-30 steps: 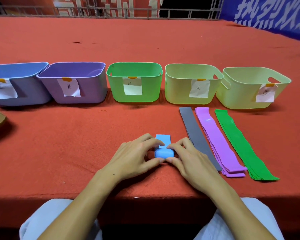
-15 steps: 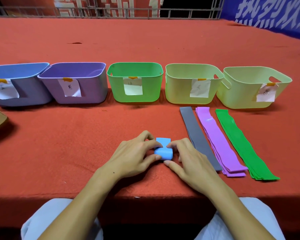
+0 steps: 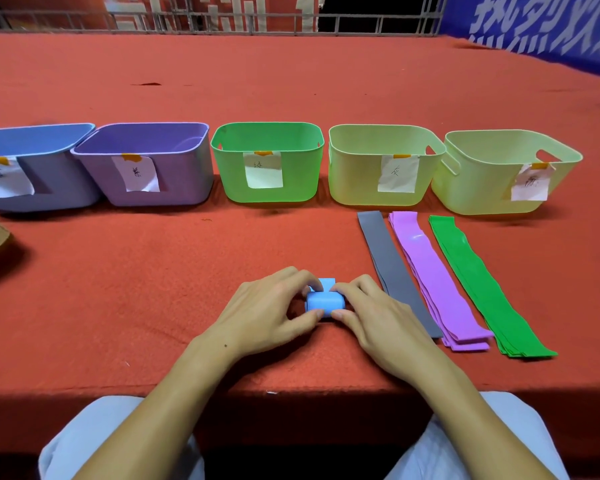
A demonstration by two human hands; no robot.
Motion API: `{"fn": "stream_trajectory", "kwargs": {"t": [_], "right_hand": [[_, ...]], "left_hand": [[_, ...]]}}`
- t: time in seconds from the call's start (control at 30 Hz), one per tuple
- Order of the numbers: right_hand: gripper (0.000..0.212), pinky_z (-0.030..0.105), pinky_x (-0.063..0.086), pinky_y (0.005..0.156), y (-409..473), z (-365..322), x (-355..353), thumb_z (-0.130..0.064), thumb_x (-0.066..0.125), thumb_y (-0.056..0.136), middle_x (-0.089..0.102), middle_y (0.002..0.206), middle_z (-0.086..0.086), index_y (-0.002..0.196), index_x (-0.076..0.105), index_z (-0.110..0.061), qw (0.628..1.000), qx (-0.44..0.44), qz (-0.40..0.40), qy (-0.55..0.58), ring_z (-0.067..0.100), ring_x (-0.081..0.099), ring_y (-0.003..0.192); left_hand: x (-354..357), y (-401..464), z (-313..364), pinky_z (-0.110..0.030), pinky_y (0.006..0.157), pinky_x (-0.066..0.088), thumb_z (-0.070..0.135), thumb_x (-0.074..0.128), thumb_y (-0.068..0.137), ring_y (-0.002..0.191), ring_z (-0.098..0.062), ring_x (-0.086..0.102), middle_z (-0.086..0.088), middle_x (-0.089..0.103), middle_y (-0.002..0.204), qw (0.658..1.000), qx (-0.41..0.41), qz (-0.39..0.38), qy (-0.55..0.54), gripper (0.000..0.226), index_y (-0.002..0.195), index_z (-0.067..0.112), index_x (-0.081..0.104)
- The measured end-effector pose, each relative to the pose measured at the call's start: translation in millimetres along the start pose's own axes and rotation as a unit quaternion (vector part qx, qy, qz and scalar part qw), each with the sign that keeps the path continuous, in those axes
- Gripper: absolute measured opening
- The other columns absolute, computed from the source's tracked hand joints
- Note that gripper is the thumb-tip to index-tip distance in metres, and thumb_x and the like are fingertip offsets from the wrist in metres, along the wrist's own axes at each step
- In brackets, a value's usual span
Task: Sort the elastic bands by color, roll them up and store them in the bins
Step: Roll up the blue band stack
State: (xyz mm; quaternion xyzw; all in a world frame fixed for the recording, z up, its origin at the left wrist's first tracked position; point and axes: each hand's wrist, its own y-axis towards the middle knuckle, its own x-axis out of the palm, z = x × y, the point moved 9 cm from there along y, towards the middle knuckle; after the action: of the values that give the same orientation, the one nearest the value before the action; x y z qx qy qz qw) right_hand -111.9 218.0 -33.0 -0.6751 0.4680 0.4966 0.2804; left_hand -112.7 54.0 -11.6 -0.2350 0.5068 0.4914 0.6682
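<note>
Head view shows the blue band (image 3: 325, 301) rolled almost all the way, on the red table (image 3: 153, 289) near the front edge. It looks soft, light and springy, so it may pop open. The left hand (image 3: 267, 315) and right hand (image 3: 378, 318) pinch its two ends with curled fingers. Holding both ends looks best.

Both your arms reach forward and come close together in the middle. Your left hand (image 3: 264, 308) has bent fingers and pinches one end of the blue roll (image 3: 324, 301) between fingertips and thumb. Your right hand (image 3: 378, 313) does the same at the other end. Both palms face down.
</note>
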Motion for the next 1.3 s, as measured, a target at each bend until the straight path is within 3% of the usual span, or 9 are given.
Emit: {"fn": "stream_trajectory", "kwargs": {"t": [0.23, 0.33, 0.47, 0.6, 0.73, 0.83, 0.97, 1.1, 1.3], "right_hand": [[0.048, 0.037, 0.047, 0.089, -1, -1, 0, -0.056, 0.038, 0.107, 0.042, 0.129, -0.012, 0.15, 0.043, -0.034, 1.0, 0.015, 0.006, 0.012, 0.015, 0.06, 0.109], [0.056, 0.039, 0.049, 0.091, -4, -4, -4, -0.058, 0.048, 0.104, 0.045, 0.136, -0.015, 0.154, 0.035, -0.037, 0.999, 0.003, 0.028, 0.04, 0.012, 0.059, 0.116], [0.053, 0.036, 0.052, 0.085, -6, -7, -9, -0.055, 0.065, 0.096, 0.048, 0.132, -0.023, 0.141, 0.04, -0.043, 0.997, -0.014, 0.051, 0.061, -0.003, 0.051, 0.093], [0.047, 0.035, 0.053, 0.081, -4, -8, -9, -0.052, 0.071, 0.093, 0.047, 0.126, -0.023, 0.131, 0.045, -0.042, 0.996, -0.02, 0.06, 0.055, -0.006, 0.048, 0.088], [0.038, 0.038, 0.052, 0.08, -3, -9, -8, -0.045, 0.065, 0.099, 0.048, 0.123, -0.022, 0.131, 0.046, -0.041, 0.996, -0.022, 0.065, 0.055, 0.003, 0.058, 0.091], [0.034, 0.04, 0.051, 0.082, 0, -10, -8, -0.046, 0.058, 0.104, 0.049, 0.126, -0.02, 0.135, 0.046, -0.042, 0.997, -0.024, 0.058, 0.047, 0.009, 0.062, 0.098], [0.032, 0.04, 0.05, 0.084, 1, -9, -6, -0.05, 0.048, 0.107, 0.049, 0.127, -0.019, 0.138, 0.044, -0.045, 0.998, -0.015, 0.042, 0.036, 0.011, 0.061, 0.107], [0.036, 0.043, 0.051, 0.082, 1, -4, -2, -0.051, 0.042, 0.107, 0.037, 0.135, -0.016, 0.141, 0.046, -0.04, 0.999, 0.003, 0.031, 0.019, 0.015, 0.063, 0.104], [0.045, 0.04, 0.049, 0.092, 1, -1, 0, -0.056, 0.037, 0.106, 0.042, 0.132, -0.018, 0.147, 0.046, -0.039, 0.998, 0.011, 0.026, 0.052, 0.011, 0.061, 0.112]], "left_hand": [[-2, 3, -4, -0.034, 0.072, 0.05, 0.062, 0.067, 0.094, 0.096, -0.003, 0.061, 0.024, 0.06, 0.122, 1.0, 0.005, 0.006, 0.005, 0.042, 0.13, 0.043, 0.058], [-5, 3, -6, -0.034, 0.069, 0.046, 0.057, 0.068, 0.095, 0.09, -0.006, 0.061, 0.025, 0.064, 0.122, 1.0, -0.004, 0.004, -0.006, 0.042, 0.131, 0.045, 0.052], [-3, 4, -5, -0.037, 0.076, 0.051, 0.053, 0.064, 0.099, 0.105, -0.013, 0.067, 0.022, 0.068, 0.124, 1.0, -0.009, -0.008, 0.008, 0.034, 0.13, 0.044, 0.053], [3, 7, -6, -0.041, 0.084, 0.055, 0.053, 0.054, 0.105, 0.114, -0.012, 0.065, 0.019, 0.066, 0.128, 1.0, -0.01, -0.018, 0.016, 0.033, 0.137, 0.045, 0.052], [5, 7, -7, -0.042, 0.085, 0.054, 0.055, 0.052, 0.105, 0.111, -0.01, 0.061, 0.018, 0.057, 0.124, 1.0, -0.016, -0.017, 0.004, 0.035, 0.138, 0.046, 0.054], [3, 5, -10, -0.038, 0.079, 0.054, 0.064, 0.052, 0.102, 0.099, -0.006, 0.06, 0.02, 0.047, 0.13, 1.0, -0.02, -0.002, 0.012, 0.043, 0.141, 0.047, 0.056], [4, 2, -1, -0.039, 0.078, 0.054, 0.065, 0.062, 0.095, 0.109, -0.007, 0.061, 0.02, 0.052, 0.126, 1.0, -0.003, 0.011, 0.023, 0.054, 0.144, 0.044, 0.049], [1, 3, 2, -0.04, 0.075, 0.054, 0.057, 0.07, 0.091, 0.108, -0.007, 0.06, 0.019, 0.056, 0.116, 0.999, -0.005, 0.025, 0.027, 0.046, 0.129, 0.045, 0.047], [4, 2, 2, -0.039, 0.074, 0.052, 0.058, 0.061, 0.098, 0.108, -0.008, 0.058, 0.017, 0.058, 0.115, 0.999, -0.001, 0.006, 0.036, 0.04, 0.134, 0.043, 0.05]]}}
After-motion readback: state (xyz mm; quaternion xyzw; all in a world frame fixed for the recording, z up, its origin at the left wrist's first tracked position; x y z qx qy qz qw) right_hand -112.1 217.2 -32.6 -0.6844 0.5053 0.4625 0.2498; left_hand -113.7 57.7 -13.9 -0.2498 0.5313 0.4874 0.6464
